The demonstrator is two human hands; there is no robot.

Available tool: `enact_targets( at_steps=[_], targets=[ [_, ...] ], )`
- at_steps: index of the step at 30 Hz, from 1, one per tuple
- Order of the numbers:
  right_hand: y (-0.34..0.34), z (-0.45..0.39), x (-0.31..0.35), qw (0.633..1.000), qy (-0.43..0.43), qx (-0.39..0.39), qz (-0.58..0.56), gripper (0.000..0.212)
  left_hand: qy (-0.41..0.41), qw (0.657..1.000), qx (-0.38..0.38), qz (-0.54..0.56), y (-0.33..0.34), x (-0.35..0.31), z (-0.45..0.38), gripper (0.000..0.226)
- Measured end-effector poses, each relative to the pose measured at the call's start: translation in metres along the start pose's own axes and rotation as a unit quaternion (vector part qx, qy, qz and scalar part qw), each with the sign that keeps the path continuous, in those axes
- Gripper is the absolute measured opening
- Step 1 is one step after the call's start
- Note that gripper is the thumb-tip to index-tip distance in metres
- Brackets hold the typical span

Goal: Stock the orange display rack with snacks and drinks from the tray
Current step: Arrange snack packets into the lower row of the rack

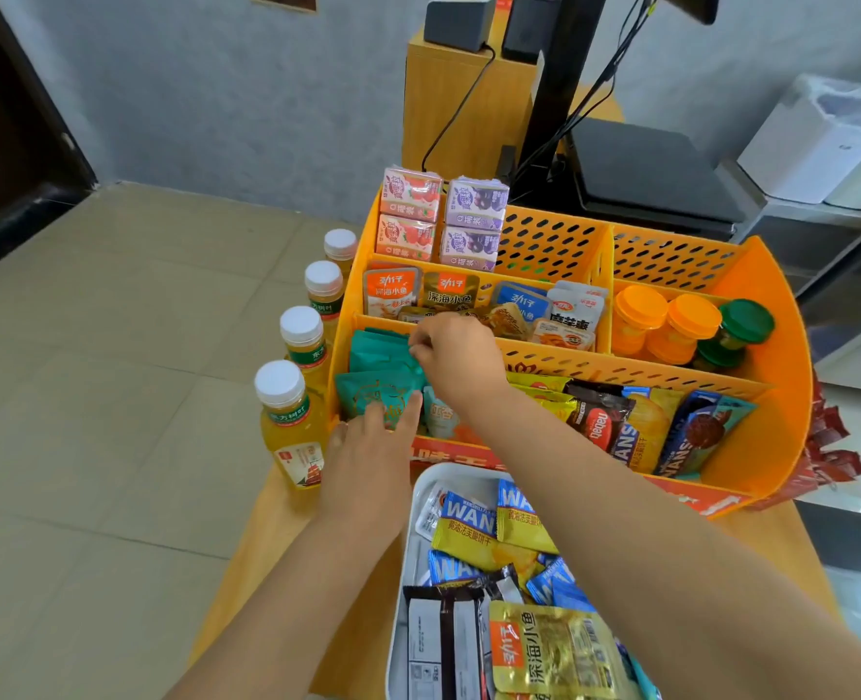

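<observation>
Orange plastic rack fills the middle of my view, standing on the wooden counter with the white tray just in front of it. Tray is well loaded with snack packets, so I judge the stocking only part done.

Both hands work the front-left compartment, where the teal packets stand. My left hand has its fingers straight, pressing the front teal packet upright. My right hand has fingers curled together, pinching the top edge of a teal packet further back.

Risks from here:
- Teal packets are soft and lean on one another — if the left hand lets go early, the row could slump forward over the low front wall.
- My right forearm crosses over the biscuit packets in the neighbouring front compartment; a careless pull-back could drag one out.
- Four juice bottles stand in a line just beside the rack's left wall, near my left wrist — a sideways sweep could topple the nearest.

Around: juice cartons at the back-left, fish snack packets in the middle row, orange-capped jars to the right. A monitor stand rises behind the rack.
</observation>
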State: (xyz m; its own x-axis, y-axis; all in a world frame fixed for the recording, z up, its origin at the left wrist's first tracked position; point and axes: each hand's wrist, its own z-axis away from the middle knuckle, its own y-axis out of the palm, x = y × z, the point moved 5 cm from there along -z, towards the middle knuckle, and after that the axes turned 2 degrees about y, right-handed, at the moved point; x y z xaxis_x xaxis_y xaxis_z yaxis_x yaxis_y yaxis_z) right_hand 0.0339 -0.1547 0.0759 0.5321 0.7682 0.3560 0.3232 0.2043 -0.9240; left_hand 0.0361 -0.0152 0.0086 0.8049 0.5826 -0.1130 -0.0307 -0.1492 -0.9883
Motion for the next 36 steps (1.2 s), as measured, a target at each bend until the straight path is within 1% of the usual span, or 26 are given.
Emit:
enact_targets(
  at_steps=[2, 4, 5, 6, 7, 9, 10, 12, 14, 15, 17, 18, 19, 20, 21, 23, 25, 27, 28, 30, 33, 35, 36],
  targets=[
    [-0.001, -0.005, 0.004, 1.0, -0.012, 0.023, -0.014, 0.018, 0.016, 1.0, -0.008, -0.024, 0.001, -0.004, 0.001, 0.084],
    [0.006, -0.006, 0.003, 0.995, -0.02, 0.094, -0.001, 0.026, 0.031, 0.999, -0.017, -0.038, 0.0, -0.007, -0.001, 0.08],
    [0.009, -0.004, 0.0, 0.992, -0.021, 0.125, -0.006, 0.03, 0.039, 0.998, -0.011, -0.041, 0.001, -0.008, -0.002, 0.077],
    [0.009, 0.0, -0.005, 0.99, -0.019, 0.139, -0.032, 0.032, 0.047, 0.998, 0.005, -0.043, 0.003, -0.009, -0.003, 0.075],
    [0.006, 0.004, -0.01, 0.988, -0.014, 0.134, -0.077, 0.033, 0.052, 0.997, 0.023, -0.044, 0.005, -0.009, -0.004, 0.073],
    [-0.005, 0.015, -0.024, 0.979, 0.013, 0.088, -0.181, 0.031, 0.055, 0.996, 0.051, -0.044, 0.007, -0.007, -0.006, 0.068],
    [-0.011, 0.022, -0.032, 0.972, 0.028, 0.067, -0.221, 0.028, 0.055, 0.996, 0.053, -0.042, 0.006, -0.007, -0.007, 0.065],
    [-0.02, 0.038, -0.047, 0.963, 0.043, 0.051, -0.261, 0.023, 0.054, 0.998, 0.034, -0.019, -0.003, -0.01, -0.007, 0.057],
    [-0.024, 0.057, -0.064, 0.954, 0.058, 0.072, -0.285, 0.025, 0.062, 0.997, -0.008, 0.04, -0.013, -0.014, -0.004, 0.044],
    [-0.025, 0.07, -0.075, 0.949, 0.07, 0.093, -0.292, 0.025, 0.079, 0.994, -0.026, 0.074, -0.016, -0.019, -0.001, 0.034],
    [-0.022, 0.096, -0.095, 0.947, 0.09, 0.14, -0.275, 0.022, 0.113, 0.986, -0.023, 0.12, -0.017, -0.029, 0.008, 0.016],
    [-0.019, 0.109, -0.105, 0.95, 0.095, 0.163, -0.249, 0.019, 0.126, 0.984, -0.006, 0.125, -0.014, -0.035, 0.013, 0.012],
    [-0.014, 0.122, -0.115, 0.957, 0.093, 0.185, -0.201, 0.016, 0.135, 0.984, 0.017, 0.117, -0.008, -0.041, 0.019, 0.013],
    [-0.008, 0.134, -0.125, 0.967, 0.084, 0.206, -0.128, 0.016, 0.141, 0.985, 0.043, 0.094, -0.001, -0.047, 0.024, 0.018],
    [-0.001, 0.145, -0.134, 0.971, 0.074, 0.226, -0.036, 0.02, 0.143, 0.985, 0.071, 0.058, 0.009, -0.051, 0.029, 0.024],
    [0.013, 0.164, -0.149, 0.96, 0.063, 0.246, 0.119, 0.033, 0.144, 0.982, 0.124, -0.018, 0.027, -0.056, 0.036, 0.038],
    [0.023, 0.177, -0.158, 0.951, 0.058, 0.243, 0.18, 0.046, 0.14, 0.976, 0.156, -0.058, 0.04, -0.062, 0.041, 0.051],
    [0.033, 0.184, -0.163, 0.955, 0.045, 0.228, 0.182, 0.061, 0.132, 0.977, 0.157, -0.052, 0.043, -0.067, 0.041, 0.055],
    [0.036, 0.185, -0.164, 0.958, 0.041, 0.222, 0.177, 0.068, 0.119, 0.981, 0.151, -0.025, 0.042, -0.069, 0.041, 0.056],
    [0.039, 0.187, -0.167, 0.962, 0.05, 0.218, 0.158, 0.078, 0.077, 0.983, 0.145, 0.083, 0.041, -0.072, 0.039, 0.059],
    [0.038, 0.186, -0.166, 0.969, 0.066, 0.199, 0.127, 0.082, -0.008, 0.958, 0.146, 0.247, 0.042, -0.073, 0.033, 0.06],
    [0.033, 0.186, -0.162, 0.978, 0.066, 0.173, 0.093, 0.081, -0.073, 0.934, 0.136, 0.321, 0.045, -0.072, 0.029, 0.059],
    [0.031, 0.187, -0.159, 0.983, 0.063, 0.161, 0.069, 0.079, -0.09, 0.926, 0.133, 0.341, 0.047, -0.073, 0.027, 0.059]
  ],
)
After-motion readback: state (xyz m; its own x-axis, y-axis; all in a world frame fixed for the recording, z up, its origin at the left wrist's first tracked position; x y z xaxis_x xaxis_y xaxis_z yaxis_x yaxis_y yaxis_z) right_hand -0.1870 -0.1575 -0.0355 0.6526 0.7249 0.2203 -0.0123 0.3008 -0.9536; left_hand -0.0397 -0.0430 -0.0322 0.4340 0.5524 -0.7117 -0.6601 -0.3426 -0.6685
